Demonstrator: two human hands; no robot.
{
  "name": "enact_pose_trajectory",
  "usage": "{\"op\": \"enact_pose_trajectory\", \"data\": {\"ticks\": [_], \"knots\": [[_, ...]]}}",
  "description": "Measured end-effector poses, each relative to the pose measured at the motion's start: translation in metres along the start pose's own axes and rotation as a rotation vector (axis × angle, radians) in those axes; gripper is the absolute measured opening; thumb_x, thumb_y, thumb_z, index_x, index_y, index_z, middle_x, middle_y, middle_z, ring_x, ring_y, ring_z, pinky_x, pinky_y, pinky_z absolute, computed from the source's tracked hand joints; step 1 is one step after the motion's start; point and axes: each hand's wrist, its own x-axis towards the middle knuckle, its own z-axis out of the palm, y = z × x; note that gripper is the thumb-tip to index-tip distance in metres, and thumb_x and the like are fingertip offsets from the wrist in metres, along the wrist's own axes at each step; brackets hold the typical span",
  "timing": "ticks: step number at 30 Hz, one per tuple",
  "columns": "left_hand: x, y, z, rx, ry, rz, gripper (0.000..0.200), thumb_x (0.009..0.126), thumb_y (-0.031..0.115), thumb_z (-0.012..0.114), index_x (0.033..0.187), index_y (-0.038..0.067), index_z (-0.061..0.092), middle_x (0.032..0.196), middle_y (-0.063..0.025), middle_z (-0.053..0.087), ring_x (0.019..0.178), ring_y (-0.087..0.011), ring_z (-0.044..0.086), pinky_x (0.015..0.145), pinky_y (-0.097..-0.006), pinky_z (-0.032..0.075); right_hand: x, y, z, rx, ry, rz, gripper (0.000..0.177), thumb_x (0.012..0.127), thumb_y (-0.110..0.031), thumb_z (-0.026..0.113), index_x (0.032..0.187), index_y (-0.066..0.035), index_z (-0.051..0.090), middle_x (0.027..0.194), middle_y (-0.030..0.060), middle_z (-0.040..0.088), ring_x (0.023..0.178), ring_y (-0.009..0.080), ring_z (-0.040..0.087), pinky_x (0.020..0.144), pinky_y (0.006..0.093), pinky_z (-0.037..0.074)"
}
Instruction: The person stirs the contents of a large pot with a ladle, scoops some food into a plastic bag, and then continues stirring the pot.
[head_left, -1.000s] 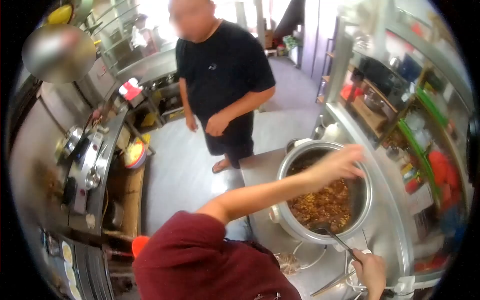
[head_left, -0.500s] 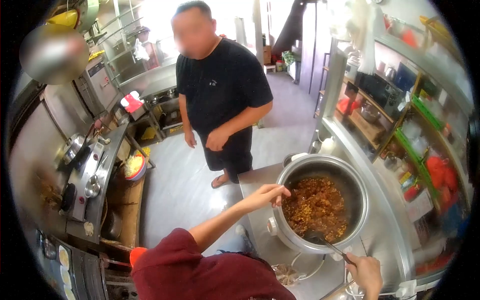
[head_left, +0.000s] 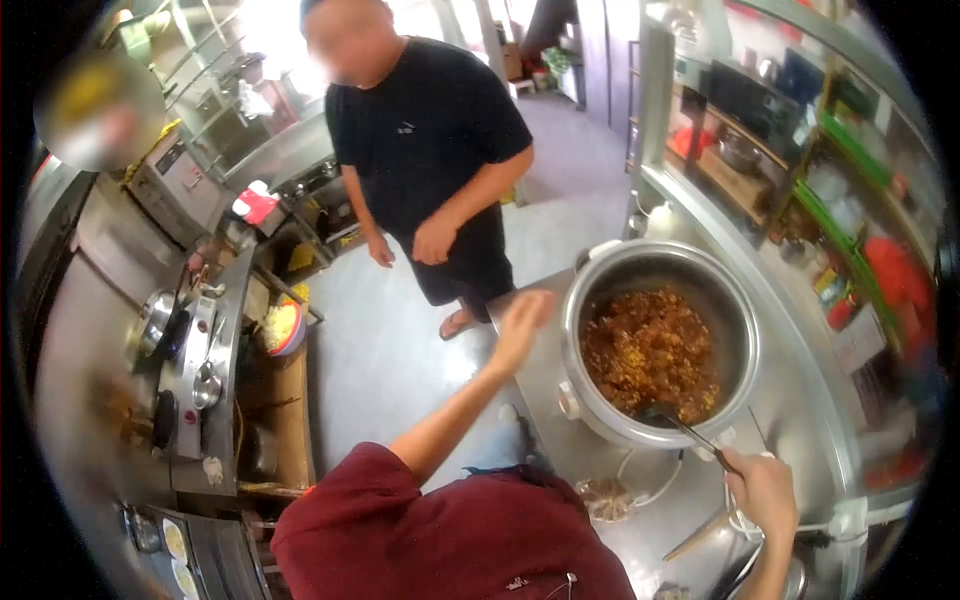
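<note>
A large round metal pot (head_left: 742, 395) stands on the steel counter, holding a brown stew-like food (head_left: 650, 350) with yellow bits. My right hand (head_left: 762, 490) is closed round the handle of a metal ladle (head_left: 700, 438), whose head rests in the food at the pot's near side. My left hand (head_left: 524, 325) is raised left of the pot, apart from it; it is blurred, and I cannot make out how its fingers lie or anything in them.
A person in black (head_left: 425, 140) stands across from me, beyond the counter (head_left: 545, 370). At the left are stoves with pans (head_left: 205, 385) and a bowl of pale food (head_left: 283, 328). Shelves with goods (head_left: 840, 230) line the right. A cable and plastic bag (head_left: 607, 498) lie near the pot.
My left hand has moved away from the pot's rim to the left. The view has shifted, while my right hand stays on the ladle.
</note>
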Motion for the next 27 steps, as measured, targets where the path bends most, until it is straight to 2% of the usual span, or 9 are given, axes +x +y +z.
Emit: {"op": "enact_pose_trajectory", "data": {"ticks": [5, 7, 11, 14, 17, 19, 21, 24, 27], "knots": [[0.009, -0.050, -0.024, -0.146, 0.211, -0.372, 0.059, 0.088, 0.057, 0.042, 0.119, 0.007, 0.050, 0.115, -0.0078, 0.054, 0.103, -0.0200, 0.052, 0.086, -0.0378, 0.042, 0.009, -0.008, 0.006, 0.019, -0.019, 0.025, 0.026, 0.078, -0.013, 0.061, 0.104, -0.011, 0.061, 0.069, 0.0175, 0.060, 0.071, 0.0350, 0.059, 0.066, 0.0454, 0.044], [0.005, -0.050, -0.022, -0.184, 0.082, -0.468, 0.070, 0.088, 0.061, 0.034, 0.129, 0.004, 0.040, 0.129, -0.0134, 0.044, 0.115, -0.0245, 0.045, 0.092, -0.0425, 0.038, 0.018, -0.021, -0.005, 0.000, -0.097, 0.064, 0.023, 0.080, -0.013, 0.058, 0.103, -0.011, 0.061, 0.071, 0.0177, 0.061, 0.072, 0.0346, 0.060, 0.067, 0.0456, 0.045], [0.003, -0.044, -0.015, -0.268, -0.075, -0.533, 0.081, 0.088, 0.065, 0.022, 0.140, 0.002, 0.020, 0.141, -0.0182, 0.029, 0.127, -0.0283, 0.032, 0.103, -0.0461, 0.026, 0.035, -0.025, 0.001, 0.038, -0.145, 0.001, 0.027, 0.081, -0.010, 0.054, 0.107, -0.007, 0.058, 0.071, 0.0184, 0.060, 0.073, 0.0347, 0.061, 0.064, 0.0436, 0.047], [0.004, -0.043, -0.012, -0.342, -0.140, -0.560, 0.085, 0.086, 0.067, 0.025, 0.140, 0.001, 0.018, 0.143, -0.0181, 0.024, 0.132, -0.0285, 0.024, 0.105, -0.0446, 0.021, 0.053, -0.027, 0.022, 0.068, -0.153, 0.003, 0.038, 0.081, -0.012, 0.055, 0.119, -0.008, 0.053, 0.066, 0.0170, 0.057, 0.070, 0.0309, 0.059, 0.063, 0.0407, 0.046], [0.006, -0.038, -0.010, -0.467, -0.145, -0.601, 0.081, 0.089, 0.063, 0.021, 0.140, 0.000, 0.019, 0.144, -0.0154, 0.025, 0.134, -0.0258, 0.021, 0.107, -0.0434, 0.016, 0.078, -0.039, 0.049, -0.024, -0.032, -0.022, 0.041, 0.082, -0.012, 0.054, 0.123, -0.009, 0.050, 0.065, 0.0169, 0.057, 0.069, 0.0319, 0.060, 0.064, 0.0409, 0.047], [0.006, -0.038, -0.010, -0.478, -0.158, -0.573, 0.083, 0.088, 0.065, 0.026, 0.138, -0.001, 0.022, 0.141, -0.0162, 0.029, 0.130, -0.0274, 0.027, 0.106, -0.0425, 0.023, 0.107, -0.030, 0.070, -0.131, 0.142, 0.008, 0.042, 0.084, -0.012, 0.053, 0.126, -0.008, 0.047, 0.067, 0.0182, 0.059, 0.069, 0.0329, 0.060, 0.066, 0.0420, 0.048], [0.006, -0.033, -0.008, -0.476, -0.140, -0.590, 0.083, 0.088, 0.064, 0.025, 0.138, -0.001, 0.023, 0.141, -0.0158, 0.028, 0.130, -0.0268, 0.027, 0.106, -0.0418, 0.023, 0.138, -0.005, 0.071, -0.082, 0.150, -0.010, 0.037, 0.085, -0.007, 0.049, 0.121, -0.002, 0.051, 0.062, 0.0147, 0.056, 0.057, 0.0234, 0.058, 0.052, 0.0343, 0.049], [0.013, -0.032, -0.005, -0.481, -0.133, -0.579, 0.082, 0.088, 0.064, 0.024, 0.138, -0.001, 0.024, 0.141, -0.0151, 0.029, 0.129, -0.0261, 0.028, 0.106, -0.0410, 0.023, 0.143, 0.014, 0.045, 0.083, 0.291, -0.020, 0.034, 0.089, -0.017, 0.050, 0.122, -0.008, 0.052, 0.069, 0.0148, 0.061, 0.066, 0.0264, 0.062, 0.057, 0.0400, 0.050], [0.012, -0.039, -0.003, -0.502, -0.160, -0.596, 0.080, 0.089, 0.063, 0.024, 0.137, -0.001, 0.025, 0.139, -0.0143, 0.034, 0.128, -0.0250, 0.031, 0.105, -0.0402, 0.024, 0.159, -0.002, 0.044, 0.093, 0.218, 0.122, 0.036, 0.086, -0.018, 0.054, 0.120, -0.007, 0.051, 0.075, 0.0184, 0.062, 0.073, 0.0342, 0.061, 0.067, 0.0456, 0.049]]}}
